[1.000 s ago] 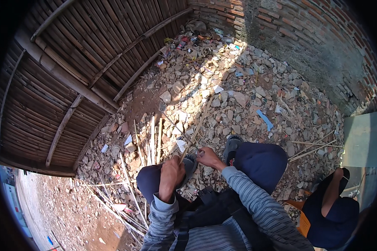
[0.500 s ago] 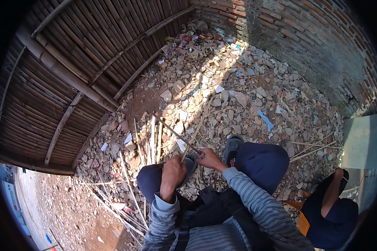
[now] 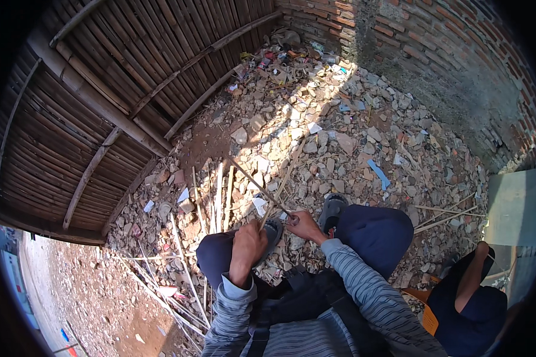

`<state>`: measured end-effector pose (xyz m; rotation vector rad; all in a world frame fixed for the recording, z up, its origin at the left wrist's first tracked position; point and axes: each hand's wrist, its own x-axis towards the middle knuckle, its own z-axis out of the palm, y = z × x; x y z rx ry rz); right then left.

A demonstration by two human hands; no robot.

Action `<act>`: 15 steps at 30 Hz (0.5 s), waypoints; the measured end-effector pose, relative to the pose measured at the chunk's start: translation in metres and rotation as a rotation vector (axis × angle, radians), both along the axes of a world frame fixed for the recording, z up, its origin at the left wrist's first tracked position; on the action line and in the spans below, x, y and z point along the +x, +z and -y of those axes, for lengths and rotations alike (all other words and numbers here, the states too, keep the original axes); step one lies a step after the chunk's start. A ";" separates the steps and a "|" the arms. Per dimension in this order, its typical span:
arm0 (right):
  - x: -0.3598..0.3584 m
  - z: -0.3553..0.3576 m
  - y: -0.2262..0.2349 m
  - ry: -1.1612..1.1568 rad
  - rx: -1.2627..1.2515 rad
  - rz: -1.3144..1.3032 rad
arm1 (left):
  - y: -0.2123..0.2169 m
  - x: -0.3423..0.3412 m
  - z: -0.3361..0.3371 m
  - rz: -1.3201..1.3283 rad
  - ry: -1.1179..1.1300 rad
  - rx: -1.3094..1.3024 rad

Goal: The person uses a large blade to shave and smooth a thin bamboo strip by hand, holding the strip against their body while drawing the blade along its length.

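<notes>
My left hand [image 3: 248,243] is closed around the near end of a thin bamboo strip [image 3: 281,184] that slants up and away over the rubble. My right hand [image 3: 302,224] grips a second thin stick [image 3: 257,184] that crosses the strip, running up to the left. Both hands meet just above my knees in dark blue trousers [image 3: 375,229]. My grey sandals [image 3: 332,209] rest on the stony ground below the sticks.
Several cut bamboo strips [image 3: 219,196] lie on the broken-brick rubble [image 3: 339,131]. A woven bamboo fence panel [image 3: 101,95] leans at left, a brick wall [image 3: 446,47] stands at the back right. Another person's leg [image 3: 470,279] is at lower right beside an orange seat [image 3: 426,315].
My hands have come closer together and the sticks have swung up, now crossing in front of me. My left hand has risen slightly from my knee.
</notes>
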<state>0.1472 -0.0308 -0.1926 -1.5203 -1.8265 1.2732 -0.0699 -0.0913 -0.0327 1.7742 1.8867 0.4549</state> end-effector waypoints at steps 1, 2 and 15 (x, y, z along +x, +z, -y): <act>0.001 0.000 0.000 0.001 0.000 0.002 | -0.002 0.000 -0.001 0.006 -0.015 0.002; 0.001 0.000 0.000 0.034 -0.012 0.006 | -0.003 0.000 0.000 0.012 -0.029 0.004; 0.002 0.001 -0.013 0.004 -0.068 -0.083 | -0.001 0.001 -0.002 -0.009 -0.013 -0.054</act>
